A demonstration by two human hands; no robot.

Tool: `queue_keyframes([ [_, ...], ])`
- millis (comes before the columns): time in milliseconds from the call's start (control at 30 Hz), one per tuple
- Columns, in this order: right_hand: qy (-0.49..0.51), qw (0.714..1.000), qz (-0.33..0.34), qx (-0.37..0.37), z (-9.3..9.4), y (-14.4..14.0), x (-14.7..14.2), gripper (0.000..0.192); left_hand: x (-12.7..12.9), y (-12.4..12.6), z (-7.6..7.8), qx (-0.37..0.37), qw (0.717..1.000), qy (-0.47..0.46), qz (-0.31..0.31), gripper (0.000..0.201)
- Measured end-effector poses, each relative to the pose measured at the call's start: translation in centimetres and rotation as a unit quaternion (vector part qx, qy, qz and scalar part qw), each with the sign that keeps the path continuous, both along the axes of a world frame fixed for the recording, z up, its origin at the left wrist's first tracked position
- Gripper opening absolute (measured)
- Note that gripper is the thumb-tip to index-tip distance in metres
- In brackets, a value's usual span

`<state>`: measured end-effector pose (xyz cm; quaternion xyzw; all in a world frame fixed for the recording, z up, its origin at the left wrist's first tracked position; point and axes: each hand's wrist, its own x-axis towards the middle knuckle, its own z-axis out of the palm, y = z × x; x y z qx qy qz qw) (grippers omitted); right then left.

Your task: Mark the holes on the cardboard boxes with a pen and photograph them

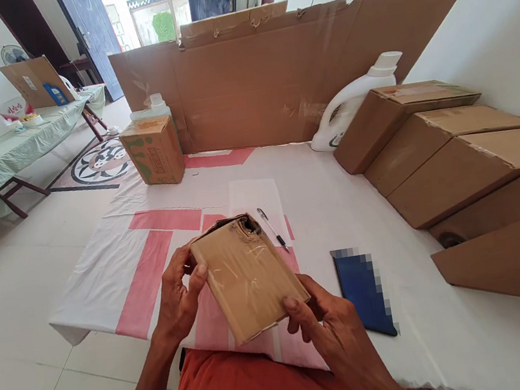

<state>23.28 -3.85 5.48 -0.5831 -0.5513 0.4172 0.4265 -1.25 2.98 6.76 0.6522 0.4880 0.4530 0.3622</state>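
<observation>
Both hands grip a small cardboard box (247,276) above the table's near edge; the left hand (181,296) clamps its left side, thumb on top; the right hand (331,324) pinches the near corner, apparently to steady it for a look; tape-glossed, creased card, torn at the far corner; a pen (272,228) and dark phone (363,292) lie beside on the white-and-pink plastic cover (119,268).

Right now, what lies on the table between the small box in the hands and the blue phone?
In the head view, a pen lies on white paper between the taped box and the blue phone, toward the far side.
</observation>
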Motion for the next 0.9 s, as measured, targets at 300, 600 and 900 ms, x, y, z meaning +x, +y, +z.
queue_keyframes([
  [300,-0.08,0.987,-0.054,0.132,2.8,2.2,0.0,0.045,-0.2,-0.4,1.1,0.045,0.998,0.02,-0.025,0.036],
  [600,-0.034,0.98,-0.059,0.184,2.5,0.3,-4.1,0.038,3.4,-2.8,5.5,0.055,0.994,0.093,0.025,0.04],
  [900,-0.068,0.975,-0.069,0.199,3.1,-1.1,-3.4,0.029,4.5,-3.9,6.0,0.111,0.969,0.217,0.043,0.039],
])
